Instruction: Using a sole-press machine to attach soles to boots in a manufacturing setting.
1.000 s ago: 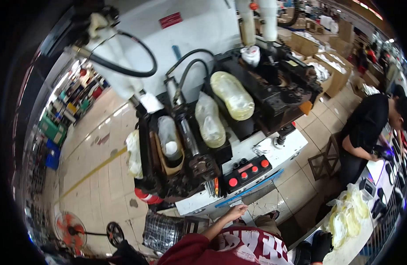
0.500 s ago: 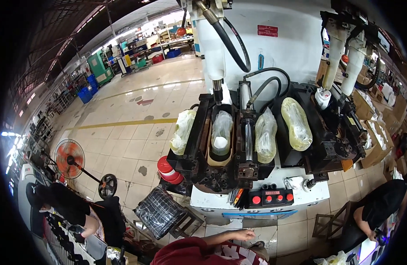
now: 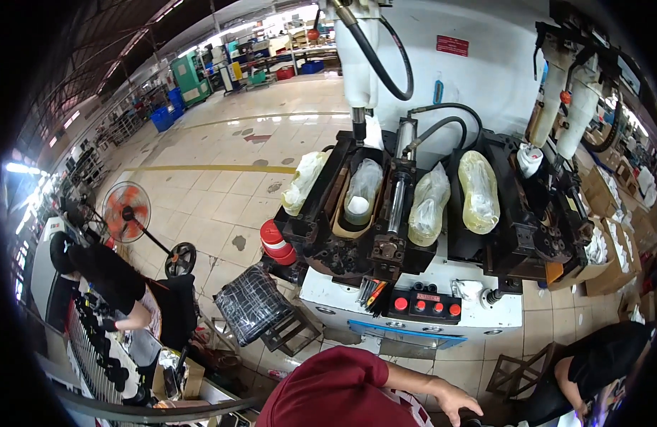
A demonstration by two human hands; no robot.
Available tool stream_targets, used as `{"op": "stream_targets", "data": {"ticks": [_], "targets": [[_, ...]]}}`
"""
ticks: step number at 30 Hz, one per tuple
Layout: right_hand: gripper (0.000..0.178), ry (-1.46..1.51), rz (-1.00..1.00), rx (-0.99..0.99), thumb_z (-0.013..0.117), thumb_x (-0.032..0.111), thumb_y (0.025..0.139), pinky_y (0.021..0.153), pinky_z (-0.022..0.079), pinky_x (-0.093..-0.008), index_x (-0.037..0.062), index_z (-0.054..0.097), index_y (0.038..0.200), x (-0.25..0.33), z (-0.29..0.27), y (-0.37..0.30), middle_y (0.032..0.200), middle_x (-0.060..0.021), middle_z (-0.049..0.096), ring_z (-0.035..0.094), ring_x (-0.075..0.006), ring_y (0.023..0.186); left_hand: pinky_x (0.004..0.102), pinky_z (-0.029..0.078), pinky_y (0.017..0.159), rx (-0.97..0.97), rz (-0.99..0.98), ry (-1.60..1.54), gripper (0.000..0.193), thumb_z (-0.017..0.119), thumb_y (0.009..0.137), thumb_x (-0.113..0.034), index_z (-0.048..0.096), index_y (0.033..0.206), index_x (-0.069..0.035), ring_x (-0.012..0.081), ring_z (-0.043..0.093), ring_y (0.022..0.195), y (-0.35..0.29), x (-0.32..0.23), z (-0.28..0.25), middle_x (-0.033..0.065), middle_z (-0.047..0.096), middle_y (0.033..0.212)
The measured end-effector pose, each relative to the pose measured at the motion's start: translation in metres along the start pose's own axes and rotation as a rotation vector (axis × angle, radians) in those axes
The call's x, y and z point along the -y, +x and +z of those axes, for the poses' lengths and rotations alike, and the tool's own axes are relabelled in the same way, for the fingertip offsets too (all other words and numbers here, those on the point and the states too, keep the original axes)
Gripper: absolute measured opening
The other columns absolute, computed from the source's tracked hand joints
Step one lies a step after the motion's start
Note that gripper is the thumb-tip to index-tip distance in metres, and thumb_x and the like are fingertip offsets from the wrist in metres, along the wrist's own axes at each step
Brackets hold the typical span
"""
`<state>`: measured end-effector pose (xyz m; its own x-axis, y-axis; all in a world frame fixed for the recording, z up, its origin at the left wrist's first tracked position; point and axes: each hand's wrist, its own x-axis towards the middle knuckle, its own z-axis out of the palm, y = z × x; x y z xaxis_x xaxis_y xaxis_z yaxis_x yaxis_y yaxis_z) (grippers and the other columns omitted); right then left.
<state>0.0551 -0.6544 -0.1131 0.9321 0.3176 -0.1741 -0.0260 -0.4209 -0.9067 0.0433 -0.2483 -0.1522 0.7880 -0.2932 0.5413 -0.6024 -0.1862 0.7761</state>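
Observation:
My left hand [image 3: 456, 404] reaches across low in front of my body, to the right, from a dark red sleeve. Its fingers are spread and hold nothing. My right hand is out of view. Beyond the hand stands a white machine [image 3: 331, 296] with black press stations. Shoe-shaped pieces in clear and yellowish plastic sit on it: one [image 3: 362, 186] inside the left station, another [image 3: 429, 205] beside a steel cylinder, a third [image 3: 478, 193] right of that, and one more [image 3: 304, 182] at the left side. My hand touches none of them.
A control box [image 3: 426, 306] with several red buttons is on the machine's front. A red bucket [image 3: 278, 242] and a black-wrapped stool [image 3: 251, 304] stand left. One person [image 3: 104, 277] works at left, another [image 3: 600, 366] at right. Cartons [image 3: 613, 267] stand at right; a fan [image 3: 127, 212] stands far left.
My left hand has moved right and down, and its curled fingers have spread. The view has shifted, with my red-sleeved shoulder now larger. The plastic-wrapped pieces keep their places on the machine.

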Motion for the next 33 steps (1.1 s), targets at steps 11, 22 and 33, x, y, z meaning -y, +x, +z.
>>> {"op": "stream_targets", "data": {"ticks": [11, 22, 33], "targets": [[0.072, 0.224, -0.412, 0.812, 0.085, 0.016, 0.081, 0.092, 0.052, -0.0348, 0.0006, 0.051, 0.143, 0.275, 0.194, 0.169, 0.122, -0.0162, 0.066, 0.062, -0.019, 0.105, 0.0392, 0.052, 0.09, -0.233, -0.516, -0.331, 0.057, 0.088, 0.078, -0.045, 0.075, 0.114, -0.003, 0.0233, 0.065, 0.092, 0.016, -0.128, -0.149, 0.0221, 0.074, 0.107], [0.056, -0.162, -1.21, 0.984, 0.076, 0.012, 0.082, 0.101, 0.048, -0.0406, 0.0003, 0.059, 0.134, 0.423, 0.307, 0.175, 0.126, -0.0184, 0.065, 0.06, -0.0334, 0.121, 0.0291, 0.053, 0.087, -1.645, -0.761, 0.113, 0.049, 0.074, 0.093, -0.033, 0.063, 0.123, 0.003, 0.0152, 0.065, 0.098, -0.059, -0.347, -0.141, 0.0076, 0.071, 0.109], [0.022, 0.231, -0.418, 1.046, 0.064, 0.004, 0.097, 0.084, 0.053, -0.027, 0.0011, 0.068, 0.118, 0.297, 0.34, 0.148, 0.101, -0.008, 0.074, 0.069, -0.013, 0.095, 0.0307, 0.054, 0.086, -1.94, -0.381, 0.402, 0.039, 0.071, 0.095, -0.018, 0.061, 0.125, 0.003, 0.0159, 0.066, 0.097, -0.142, -0.287, -0.363, 0.0097, 0.07, 0.114]]}}
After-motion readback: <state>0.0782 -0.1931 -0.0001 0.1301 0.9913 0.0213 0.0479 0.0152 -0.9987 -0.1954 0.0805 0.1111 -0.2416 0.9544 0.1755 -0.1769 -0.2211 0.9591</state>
